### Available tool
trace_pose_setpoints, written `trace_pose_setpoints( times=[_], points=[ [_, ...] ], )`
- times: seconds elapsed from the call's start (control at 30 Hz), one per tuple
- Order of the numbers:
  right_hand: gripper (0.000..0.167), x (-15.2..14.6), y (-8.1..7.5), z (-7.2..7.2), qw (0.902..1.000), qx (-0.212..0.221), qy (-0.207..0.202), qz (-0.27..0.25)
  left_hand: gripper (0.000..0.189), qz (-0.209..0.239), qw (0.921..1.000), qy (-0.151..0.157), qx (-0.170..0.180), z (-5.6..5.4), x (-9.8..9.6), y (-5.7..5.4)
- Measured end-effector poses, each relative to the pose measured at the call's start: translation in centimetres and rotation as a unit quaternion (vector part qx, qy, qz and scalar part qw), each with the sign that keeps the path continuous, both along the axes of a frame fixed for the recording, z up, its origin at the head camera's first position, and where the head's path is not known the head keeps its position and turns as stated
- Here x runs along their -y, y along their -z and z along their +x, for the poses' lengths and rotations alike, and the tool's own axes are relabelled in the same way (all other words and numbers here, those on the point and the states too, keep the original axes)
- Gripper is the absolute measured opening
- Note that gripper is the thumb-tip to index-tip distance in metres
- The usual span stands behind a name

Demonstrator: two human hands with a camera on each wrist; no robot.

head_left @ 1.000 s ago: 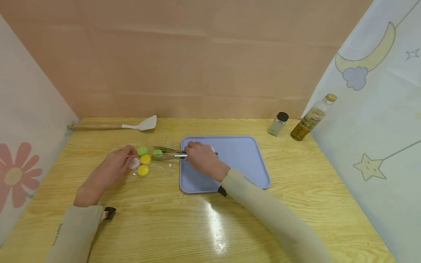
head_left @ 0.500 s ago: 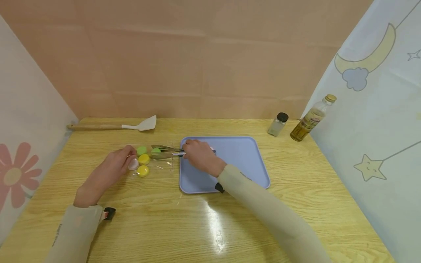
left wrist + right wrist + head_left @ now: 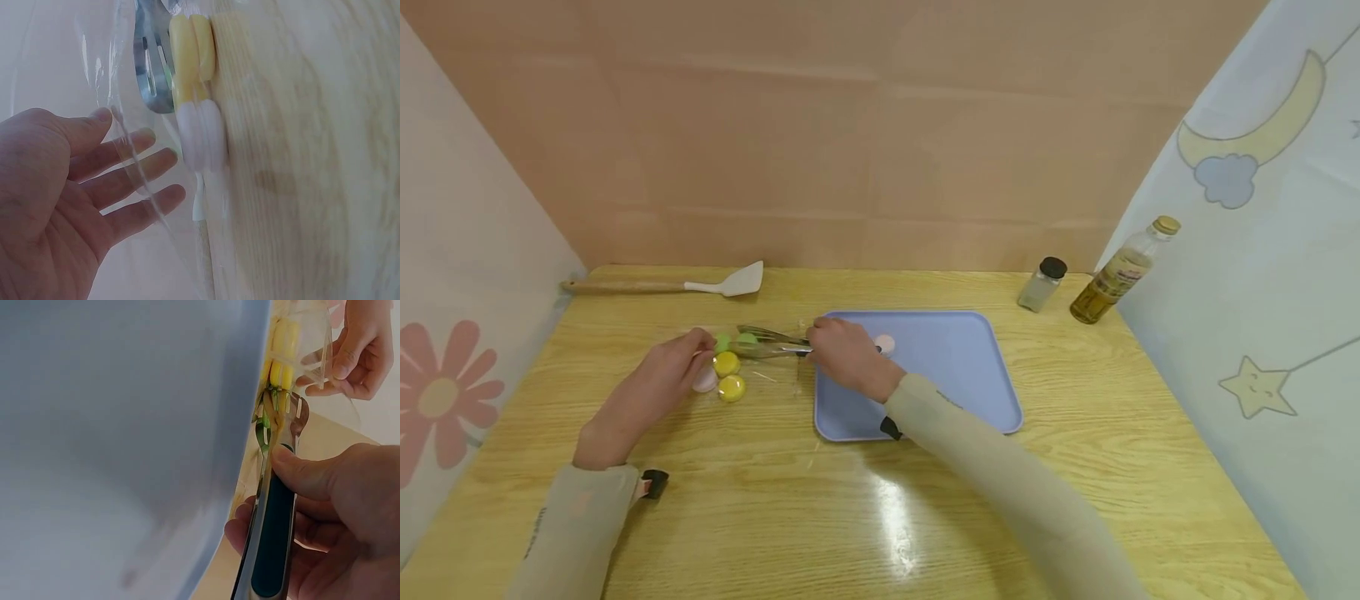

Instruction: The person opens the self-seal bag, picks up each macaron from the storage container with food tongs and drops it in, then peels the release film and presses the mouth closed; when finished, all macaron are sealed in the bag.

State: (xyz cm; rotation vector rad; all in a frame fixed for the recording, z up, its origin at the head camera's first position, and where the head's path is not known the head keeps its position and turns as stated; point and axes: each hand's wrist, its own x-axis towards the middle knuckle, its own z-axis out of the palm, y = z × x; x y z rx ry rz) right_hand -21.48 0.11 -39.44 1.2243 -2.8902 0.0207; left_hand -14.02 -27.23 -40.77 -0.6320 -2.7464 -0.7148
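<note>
My right hand (image 3: 848, 350) grips metal serving tongs (image 3: 275, 531) with dark handle inlays, reaching left over the tray's edge. The slotted tong heads lie around a green macaron (image 3: 747, 338) inside a clear plastic package (image 3: 128, 147). My left hand (image 3: 658, 387) pinches the package's edge between thumb and fingers, other fingers spread behind the clear film. Also in the package are another green macaron (image 3: 722, 342), two yellow macarons (image 3: 732, 387) and a pale pink macaron (image 3: 201, 134). A single pale pink macaron (image 3: 885, 343) sits on the lilac tray (image 3: 947, 375), beside my right wrist.
A white spatula (image 3: 741, 281) with a wooden handle lies along the back left. At the back right stand a small jar (image 3: 1042, 285) with a black lid and an oil bottle (image 3: 1120, 275). Backdrops enclose the wooden table (image 3: 775, 517) at the back and sides.
My right hand has moved the tongs a little left, deeper into the package over the green macaron. More of the pink macaron on the tray shows. My left hand stays nearly still.
</note>
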Motion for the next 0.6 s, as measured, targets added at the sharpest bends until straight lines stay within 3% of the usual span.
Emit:
trace_pose_setpoints(
  times=[0.2, 0.47, 0.6],
  points=[
    [0.021, 0.4, 0.0, 0.3, 0.9999, 0.0, -0.013, -0.011, 0.003, -0.002, 1.0, 0.0, -0.005, -0.1, -0.1, 0.0],
    [0.024, -0.3, -0.4, 0.7, 0.9998, 0.014, 0.013, 0.003, 0.004, 0.001, 0.9999, -0.002, 0.013, 0.0, -0.2, 0.0],
    [0.029, -1.0, -0.6, 0.9, 0.9997, 0.001, 0.016, 0.019, 0.006, 0.001, 0.9997, -0.004, 0.024, 0.0, 0.0, 0.1]
  ],
)
